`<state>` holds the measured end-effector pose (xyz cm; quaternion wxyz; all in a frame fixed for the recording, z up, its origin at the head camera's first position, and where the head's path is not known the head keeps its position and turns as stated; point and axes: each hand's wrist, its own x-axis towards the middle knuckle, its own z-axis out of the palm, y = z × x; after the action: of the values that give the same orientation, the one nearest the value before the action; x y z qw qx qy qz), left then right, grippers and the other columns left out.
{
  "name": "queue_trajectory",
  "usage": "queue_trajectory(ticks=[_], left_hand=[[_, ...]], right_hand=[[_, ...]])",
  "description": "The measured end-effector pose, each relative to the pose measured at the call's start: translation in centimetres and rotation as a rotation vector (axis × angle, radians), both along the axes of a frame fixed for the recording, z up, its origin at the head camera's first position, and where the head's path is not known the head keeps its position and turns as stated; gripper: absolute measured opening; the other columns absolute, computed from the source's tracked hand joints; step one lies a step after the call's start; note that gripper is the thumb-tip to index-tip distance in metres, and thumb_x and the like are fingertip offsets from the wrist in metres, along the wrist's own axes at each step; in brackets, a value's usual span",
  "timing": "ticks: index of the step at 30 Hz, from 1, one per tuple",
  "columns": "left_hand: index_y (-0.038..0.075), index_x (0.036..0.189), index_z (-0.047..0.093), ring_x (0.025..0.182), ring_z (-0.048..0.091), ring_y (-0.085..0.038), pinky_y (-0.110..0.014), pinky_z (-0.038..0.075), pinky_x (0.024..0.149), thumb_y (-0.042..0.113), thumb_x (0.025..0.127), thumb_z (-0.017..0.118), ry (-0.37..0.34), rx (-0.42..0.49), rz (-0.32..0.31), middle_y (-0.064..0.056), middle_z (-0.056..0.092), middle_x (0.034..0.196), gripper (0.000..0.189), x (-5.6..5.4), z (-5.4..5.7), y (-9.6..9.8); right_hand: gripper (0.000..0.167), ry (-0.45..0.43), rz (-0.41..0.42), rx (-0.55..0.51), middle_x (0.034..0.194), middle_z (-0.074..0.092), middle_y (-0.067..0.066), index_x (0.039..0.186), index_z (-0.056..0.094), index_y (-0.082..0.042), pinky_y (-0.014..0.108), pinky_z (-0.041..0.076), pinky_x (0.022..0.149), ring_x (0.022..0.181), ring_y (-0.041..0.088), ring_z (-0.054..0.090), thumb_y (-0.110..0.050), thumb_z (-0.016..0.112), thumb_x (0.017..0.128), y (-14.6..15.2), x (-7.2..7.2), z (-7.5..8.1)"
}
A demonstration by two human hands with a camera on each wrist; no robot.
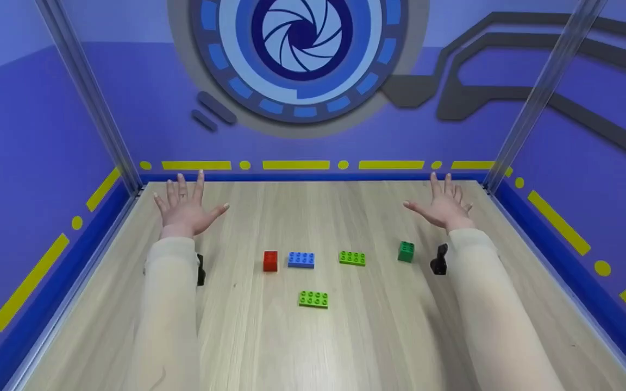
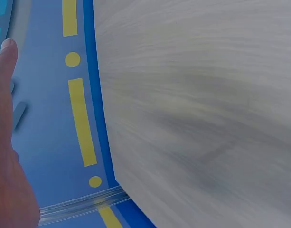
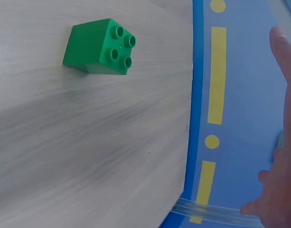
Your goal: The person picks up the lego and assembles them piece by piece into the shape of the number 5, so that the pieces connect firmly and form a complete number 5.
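My left hand [image 1: 185,213] is held out over the far left of the table, fingers straight and spread, holding nothing. Likewise spread and bare, my right hand [image 1: 446,209] reaches toward the far right. Nearest to it lies a dark green brick [image 1: 406,251], its four-sided block and studs showing large in the right wrist view. In a loose row across the middle sit a red brick [image 1: 270,261], a blue brick [image 1: 301,260] and a lime green brick [image 1: 352,258]. A second lime green brick [image 1: 313,299] lies closer to me, below the blue one.
The pale wooden table [image 1: 367,347] is bounded by a blue back wall [image 1: 128,108] and side walls with yellow markings. Metal posts [image 1: 85,92] rise at the two back corners. A black wrist mount [image 1: 439,259] sticks out from the right sleeve.
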<state>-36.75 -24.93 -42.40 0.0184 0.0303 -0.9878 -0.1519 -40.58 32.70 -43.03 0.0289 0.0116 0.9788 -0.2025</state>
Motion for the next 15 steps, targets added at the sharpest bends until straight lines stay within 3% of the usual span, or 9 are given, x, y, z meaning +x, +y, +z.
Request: queue_trajectory(ticks=[9,15], left_hand=[[0.028,0.162,-0.021,0.153,-0.027,-0.047,-0.075,-0.023,0.116,0.087,0.09,0.037,-0.001,0.167,-0.019,-0.021,-0.022,0.17,0.109,0.3,-1.7,0.2],[0.028,0.164,-0.016,0.156,-0.021,-0.046,-0.072,-0.018,0.121,0.079,0.094,0.045,0.026,0.277,-0.031,-0.018,-0.016,0.172,0.106,0.5,-3.0,0.4]], right_hand=[[0.116,0.02,0.003,-0.177,0.169,-0.027,0.018,0.164,-0.016,-0.025,0.086,-0.003,0.113,0.153,0.055,-0.019,-0.083,0.05,0.088,0.4,0.2,-1.9],[0.109,0.039,0.009,-0.327,0.172,-0.019,0.016,0.165,-0.011,-0.025,0.08,0.004,0.119,0.155,0.053,-0.014,-0.077,0.051,0.093,0.7,0.7,-3.4]])
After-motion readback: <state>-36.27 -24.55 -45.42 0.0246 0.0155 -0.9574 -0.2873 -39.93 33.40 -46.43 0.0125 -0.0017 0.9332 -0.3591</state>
